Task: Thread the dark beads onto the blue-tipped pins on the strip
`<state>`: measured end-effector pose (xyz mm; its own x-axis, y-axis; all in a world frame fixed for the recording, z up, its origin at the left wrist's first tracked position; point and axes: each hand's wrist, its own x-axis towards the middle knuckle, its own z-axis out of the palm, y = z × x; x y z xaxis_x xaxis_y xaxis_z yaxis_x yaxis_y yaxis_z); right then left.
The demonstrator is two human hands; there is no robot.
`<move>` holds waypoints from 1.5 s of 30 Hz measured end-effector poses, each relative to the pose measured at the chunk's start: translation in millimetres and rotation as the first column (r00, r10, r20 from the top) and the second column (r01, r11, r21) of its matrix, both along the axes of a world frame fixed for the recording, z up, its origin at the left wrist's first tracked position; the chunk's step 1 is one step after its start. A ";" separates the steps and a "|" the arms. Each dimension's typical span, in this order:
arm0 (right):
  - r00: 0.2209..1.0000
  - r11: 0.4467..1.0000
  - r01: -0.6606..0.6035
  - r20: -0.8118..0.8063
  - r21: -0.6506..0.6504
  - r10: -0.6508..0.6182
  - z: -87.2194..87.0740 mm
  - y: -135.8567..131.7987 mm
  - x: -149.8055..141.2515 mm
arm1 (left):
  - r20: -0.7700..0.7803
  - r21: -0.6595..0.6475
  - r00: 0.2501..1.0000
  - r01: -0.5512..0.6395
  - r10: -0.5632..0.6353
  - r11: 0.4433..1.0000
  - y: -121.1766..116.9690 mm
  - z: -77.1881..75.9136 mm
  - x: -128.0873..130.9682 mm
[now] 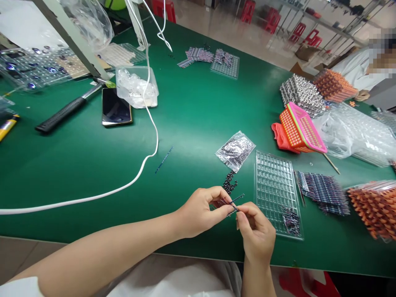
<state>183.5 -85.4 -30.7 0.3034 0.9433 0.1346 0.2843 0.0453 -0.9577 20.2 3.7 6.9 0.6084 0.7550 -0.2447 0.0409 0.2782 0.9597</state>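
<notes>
My left hand [201, 212] is closed, thumb against fingers, on thin dark blue patterned strips [238, 198]. Close beside it, my right hand [256, 231] pinches the near end of a strip between thumb and fingertips; whether it also holds something smaller is too fine to tell. Just beyond the hands lie loose shiny black beads [229, 183], spilling from a clear bag of dark beads [236, 149]. To the right is a clear plastic compartment tray [272, 181] with a small heap of dark thin pieces [291, 220] in its near right corner.
Stacked blue strips [324, 193] and orange pieces [375, 208] lie to the right, behind them a pink-rimmed basket [305, 128]. A single strip [164, 160] lies left of centre. A white cable [123, 185] crosses the left side, near a phone [116, 106] and a hammer [66, 111].
</notes>
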 end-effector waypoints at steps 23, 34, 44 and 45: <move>0.853 0.964 -0.151 -0.521 -0.217 0.017 -2.7 7.0 5.7 | 0.060 -0.263 0.998 0.007 0.009 0.965 2.3 -4.7 0.6; 0.876 0.957 -0.114 -0.481 -0.266 -0.029 0.8 10.1 3.6 | 0.044 -0.243 0.999 0.010 0.000 0.970 4.0 -3.8 0.2; 0.877 0.962 -0.119 -0.481 -0.248 -0.016 0.3 8.8 4.3 | 0.068 -0.294 0.998 0.003 0.018 0.956 4.2 -3.9 1.9; 0.875 0.963 -0.118 -0.484 -0.243 -0.015 0.1 8.8 4.4 | 0.071 -0.297 0.997 0.002 0.020 0.955 4.3 -3.9 1.9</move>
